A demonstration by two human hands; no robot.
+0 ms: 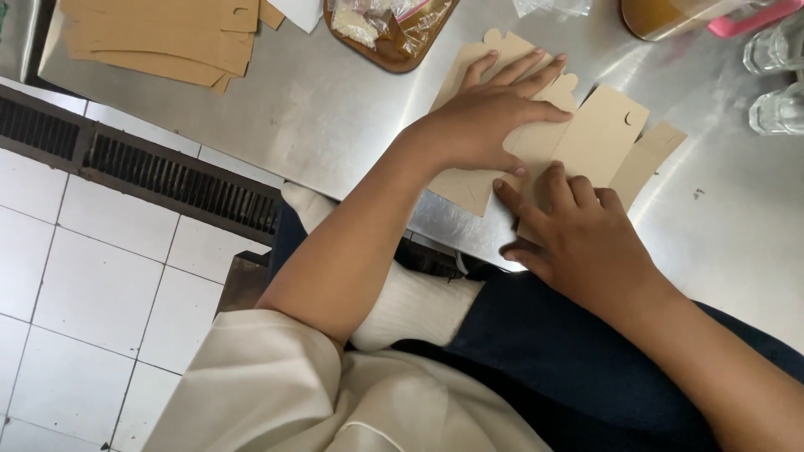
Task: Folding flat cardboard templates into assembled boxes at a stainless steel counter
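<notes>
Cardboard box blank (586, 138) lies flat on the steel table (335, 109), not yet folded into shape. From the head view, the left hand (481, 117) presses it with spread fingers; the right hand (578, 238) pushes one edge, no closed grip. More blanks (159, 38) wait stacked.

Count so far: one flat cardboard box blank (586, 138) near the counter's front edge, one stack of blanks (159, 33) far-left corner, one wooden tray (387, 52), two glasses (775, 79).

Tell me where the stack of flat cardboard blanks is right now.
In the head view, the stack of cardboard blanks lies at the steel table's upper-left corner, left of the wooden tray.
</notes>
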